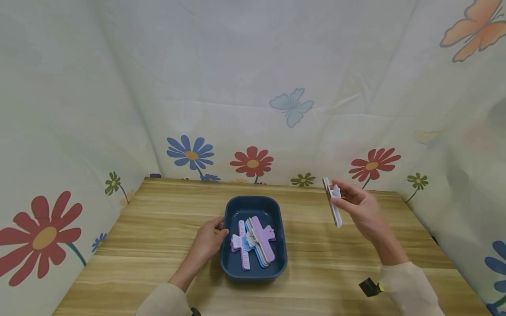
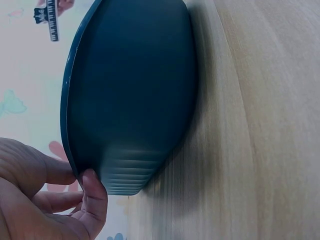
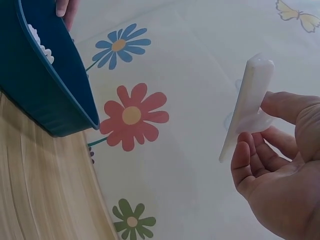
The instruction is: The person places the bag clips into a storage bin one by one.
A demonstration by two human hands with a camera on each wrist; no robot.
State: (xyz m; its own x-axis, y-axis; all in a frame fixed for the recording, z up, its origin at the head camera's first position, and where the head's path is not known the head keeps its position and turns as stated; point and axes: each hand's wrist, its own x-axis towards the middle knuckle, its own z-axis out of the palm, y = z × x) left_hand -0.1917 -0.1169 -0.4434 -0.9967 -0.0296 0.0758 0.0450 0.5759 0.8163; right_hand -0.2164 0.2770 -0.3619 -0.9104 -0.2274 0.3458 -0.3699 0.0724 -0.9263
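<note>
A dark blue bin (image 1: 254, 276) stands on the table, and my left hand (image 1: 208, 238) pinches its left rim between thumb and fingers. In the left wrist view, the thumb of that hand (image 2: 45, 200) lies against the outside of the bin wall (image 2: 132, 85). Several clips lie crosswise in the bin, among them a pale purple clip with ruler marks (image 1: 245, 260), a darker purple clip (image 1: 263, 240) and a light blue one (image 1: 261, 258). Right of the bin, my right hand (image 1: 364, 213) holds a white clip (image 1: 335, 213) by its handle, raised above the table.
The wood-grain table (image 1: 166, 206) carries the bin. A pale curtain (image 1: 237, 66) printed with flowers and butterflies rises behind the table and along both sides. A small black piece (image 1: 370, 287) shows beside the right sleeve (image 1: 409, 287).
</note>
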